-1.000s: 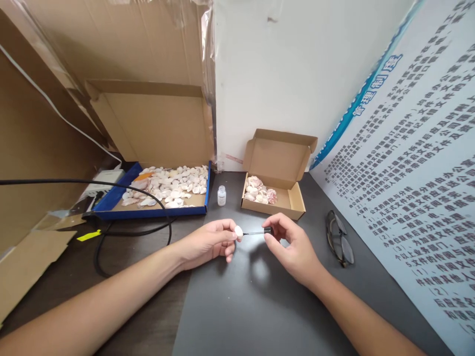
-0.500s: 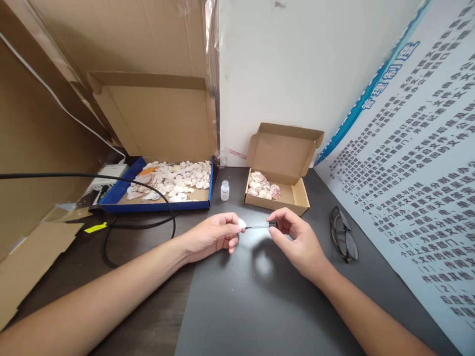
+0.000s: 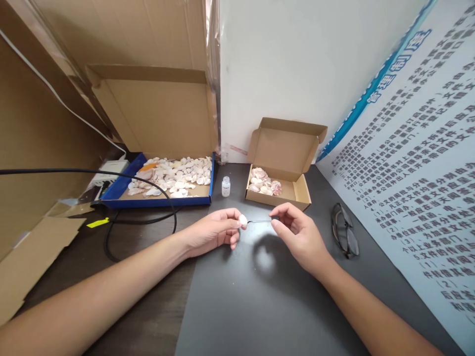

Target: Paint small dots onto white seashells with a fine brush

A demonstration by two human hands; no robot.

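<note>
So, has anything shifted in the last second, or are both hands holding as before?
Only the camera drifted slightly. The left hand still pinches the shell, and the right hand still holds the thin applicator, tip at the shell. Bottle, small box and glasses stayed put.

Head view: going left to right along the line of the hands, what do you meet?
Left hand → small white shell → thin applicator → right hand → glasses → printed poster.
</note>
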